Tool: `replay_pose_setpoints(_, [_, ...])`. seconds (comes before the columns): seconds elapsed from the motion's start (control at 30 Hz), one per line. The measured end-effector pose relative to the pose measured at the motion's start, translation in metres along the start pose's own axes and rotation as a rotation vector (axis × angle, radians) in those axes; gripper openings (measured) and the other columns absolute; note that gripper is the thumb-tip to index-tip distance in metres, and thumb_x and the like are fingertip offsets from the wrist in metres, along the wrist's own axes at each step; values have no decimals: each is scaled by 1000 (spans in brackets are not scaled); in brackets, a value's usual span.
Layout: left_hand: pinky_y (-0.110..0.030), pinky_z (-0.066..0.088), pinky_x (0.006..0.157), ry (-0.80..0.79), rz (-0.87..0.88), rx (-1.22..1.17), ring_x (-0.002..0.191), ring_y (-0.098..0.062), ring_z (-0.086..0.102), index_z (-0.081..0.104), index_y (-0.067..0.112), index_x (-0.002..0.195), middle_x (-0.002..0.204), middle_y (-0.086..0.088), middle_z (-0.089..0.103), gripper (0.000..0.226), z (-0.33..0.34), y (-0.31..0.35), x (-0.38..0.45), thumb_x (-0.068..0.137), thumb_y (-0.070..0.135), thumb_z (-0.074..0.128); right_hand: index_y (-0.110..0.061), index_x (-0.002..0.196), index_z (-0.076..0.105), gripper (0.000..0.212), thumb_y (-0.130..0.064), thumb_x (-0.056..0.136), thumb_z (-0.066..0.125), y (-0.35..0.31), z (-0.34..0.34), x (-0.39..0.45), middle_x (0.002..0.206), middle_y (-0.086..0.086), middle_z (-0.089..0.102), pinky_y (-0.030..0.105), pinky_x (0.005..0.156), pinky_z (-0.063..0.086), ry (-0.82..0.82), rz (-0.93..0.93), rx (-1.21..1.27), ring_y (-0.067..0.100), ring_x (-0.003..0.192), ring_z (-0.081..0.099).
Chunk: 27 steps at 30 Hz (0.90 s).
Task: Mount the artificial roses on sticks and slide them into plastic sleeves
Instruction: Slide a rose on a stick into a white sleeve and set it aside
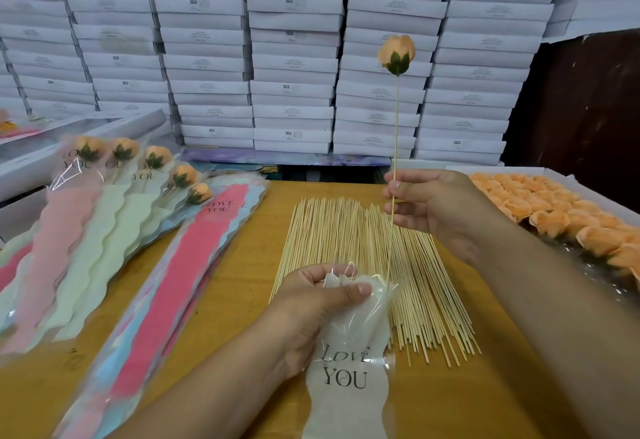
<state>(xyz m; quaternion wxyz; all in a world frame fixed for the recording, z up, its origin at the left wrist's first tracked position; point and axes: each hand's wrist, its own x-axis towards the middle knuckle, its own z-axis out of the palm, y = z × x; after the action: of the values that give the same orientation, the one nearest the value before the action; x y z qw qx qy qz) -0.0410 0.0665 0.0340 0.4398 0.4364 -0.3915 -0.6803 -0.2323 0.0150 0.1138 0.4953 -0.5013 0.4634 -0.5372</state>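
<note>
While the right hand (429,206) pinches the thin stick (396,147) partway down between thumb and fingertips, with the peach rose (396,54) mounted on top and held high above the worktop (242,265), the stick's lower end reaches the mouth of the plastic sleeve (349,362). The left hand (318,303) grips that sleeve near its upper edge, thumb pressing across the film, and the mouth looks gathered, not spread wide. To do this step well, my judgement is that the left fingers should part the two layers so the opening gapes, and the stick should travel straight down the sleeve's middle, since a pointed tip can snag or pierce thin film. The sleeve is glossy clear plastic with a pale, wavy-edged inner panel printed "LOVE YOU"; it looks limp and slippery. The stick is slender pale wood, likely to flex. The rose has soft, matte petals and a dark green calyx. Beneath the hands lies a fanned pile of sticks (346,251); at right a tray of loose roses (571,216); at left, finished sleeved roses (138,168) and a stack of empty sleeves (194,265). White boxes (294,57) are stacked behind.
</note>
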Motion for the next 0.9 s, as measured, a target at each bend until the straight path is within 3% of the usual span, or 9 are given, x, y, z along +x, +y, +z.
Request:
replay_pose_setpoints(0.1, [-35, 60, 60, -9, -3, -3, 75, -29, 75, 70, 6, 109, 95, -19, 77, 55, 0, 1, -1, 58, 2, 88, -8, 100, 71, 12, -3, 91, 67, 1, 1, 0, 75, 2, 74, 22, 55, 57, 6, 2, 4, 15, 66, 72])
replay_pose_setpoints(0.23, [-34, 60, 60, -22, 3, -4, 73, -28, 74, 79, 11, 86, 91, -17, 77, 30, 0, 1, -1, 59, 2, 87, -8, 100, 71, 12, -4, 90, 67, 5, 1, -1, 76, 3, 74, 22, 55, 56, 7, -3, 8, 15, 67, 72])
replay_pose_setpoints(0.4, [-33, 61, 61, -69, -6, -10, 70, -25, 72, 80, 11, 84, 89, -17, 76, 22, 1, 2, -2, 63, 8, 84, -8, 100, 72, 11, -4, 90, 68, 5, 3, 0, 77, 4, 73, 23, 55, 57, 10, -17, 13, 16, 67, 72])
replay_pose_setpoints(0.53, [-32, 61, 63, -65, 5, -24, 68, -23, 70, 74, 9, 98, 87, -16, 75, 36, 3, 3, -2, 63, 10, 83, -8, 99, 72, 11, -3, 89, 68, 8, 8, -2, 77, 5, 73, 23, 55, 57, -6, -12, 15, 16, 66, 72])
replay_pose_setpoints(0.9, [-36, 57, 74, -65, 21, -62, 78, -27, 68, 69, 5, 112, 98, -19, 72, 32, 0, 3, 0, 81, 7, 77, -8, 99, 72, 11, -5, 89, 70, 19, 22, -7, 77, 4, 75, 23, 55, 57, -53, 7, 8, 19, 70, 74])
